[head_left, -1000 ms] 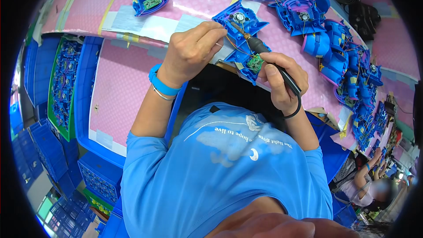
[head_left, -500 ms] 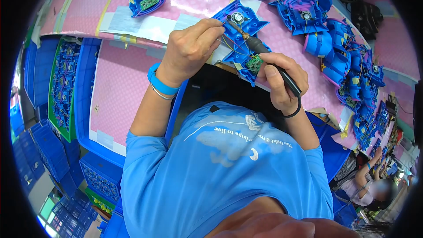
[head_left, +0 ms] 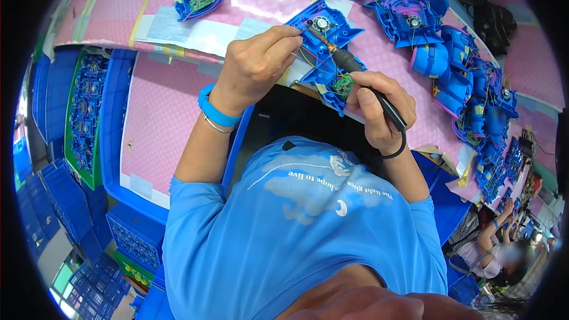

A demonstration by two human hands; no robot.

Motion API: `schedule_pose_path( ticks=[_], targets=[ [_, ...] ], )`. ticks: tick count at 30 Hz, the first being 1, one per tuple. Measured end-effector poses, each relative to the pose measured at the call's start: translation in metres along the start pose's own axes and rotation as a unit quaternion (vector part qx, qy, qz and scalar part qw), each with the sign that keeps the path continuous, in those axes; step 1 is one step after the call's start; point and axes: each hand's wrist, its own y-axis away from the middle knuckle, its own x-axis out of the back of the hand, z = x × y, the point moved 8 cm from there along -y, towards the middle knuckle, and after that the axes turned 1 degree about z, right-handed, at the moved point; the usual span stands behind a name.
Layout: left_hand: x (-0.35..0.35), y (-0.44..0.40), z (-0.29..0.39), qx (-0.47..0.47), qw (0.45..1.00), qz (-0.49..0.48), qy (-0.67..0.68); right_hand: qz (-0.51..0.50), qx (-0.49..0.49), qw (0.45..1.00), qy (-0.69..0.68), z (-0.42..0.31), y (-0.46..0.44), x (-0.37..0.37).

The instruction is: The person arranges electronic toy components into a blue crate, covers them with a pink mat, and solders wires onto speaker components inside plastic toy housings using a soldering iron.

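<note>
My right hand point(head_left: 382, 106) is closed around the dark handle of a soldering iron point(head_left: 349, 64). The iron's tip points up and left, over a blue plastic housing point(head_left: 332, 31) beside its round silver speaker point(head_left: 320, 24). At the housing's left edge, my left hand point(head_left: 261, 62) has its fingers pinched together; what they hold is too small to make out. Thin wires run from near those fingers toward a green circuit board point(head_left: 343, 85), which sits in a second blue housing part point(head_left: 332, 96) at the table's near edge.
More blue housings with boards lie at the upper left point(head_left: 198, 0) and upper right point(head_left: 409, 21). A heap of blue parts point(head_left: 474, 95) runs down the right side. Blue trays point(head_left: 112, 142) stand at the left. Another person point(head_left: 489, 252) sits at the lower right.
My left hand has shifted very slightly left and down since the earliest frame. The wires near it lie differently. My right hand and the iron have hardly moved.
</note>
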Motion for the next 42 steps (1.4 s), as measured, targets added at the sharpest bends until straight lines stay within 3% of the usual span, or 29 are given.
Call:
schedule_pose_path(
  ticks=[21, 24, 27, 34, 42],
  targets=[
    [-0.001, -0.001, -0.002, 0.028, 0.999, -0.039, 0.008, 0.006, 0.007, 1.0, -0.017, -0.006, 0.005, 0.007],
    [0.006, -0.001, 0.005, -0.001, 1.0, 0.002, -0.001, 0.008, 0.017, 1.0, -0.024, -0.006, 0.008, 0.01],
    [0.014, 0.001, 0.011, 0.042, 0.999, -0.006, -0.002, 0.016, 0.02, 1.0, -0.013, -0.007, 0.01, 0.015],
    [0.0, 0.012, 0.021, -0.022, 0.999, -0.034, -0.015, 0.018, 0.015, 0.999, -0.022, -0.006, 0.011, 0.019],
    [0.003, -0.005, 0.027, -0.103, 0.993, 0.018, -0.05, 0.017, -0.002, 0.999, -0.029, 0.001, 0.011, 0.019]
  ],
)
